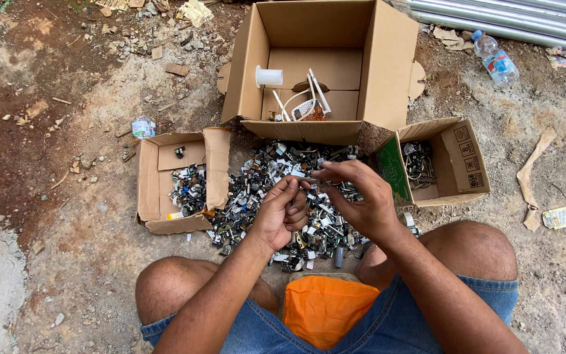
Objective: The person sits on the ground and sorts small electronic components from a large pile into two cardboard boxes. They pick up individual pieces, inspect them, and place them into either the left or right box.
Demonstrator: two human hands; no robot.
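Observation:
My left hand (282,213) and my right hand (358,196) meet above a pile of small electronic scrap parts (263,190) lying on the dirt ground. Together their fingertips pinch one small metal-and-plastic scrap piece (306,177) held between them. My bare knees frame the pile, and an orange cloth (325,308) lies in my lap.
A small open cardboard box (158,210) with sorted parts lies left of the pile. Another small box (466,157) with metal bits stands right. A large open carton (388,59) behind holds white plastic parts. A plastic bottle (496,60) and metal pipes (506,19) lie far right.

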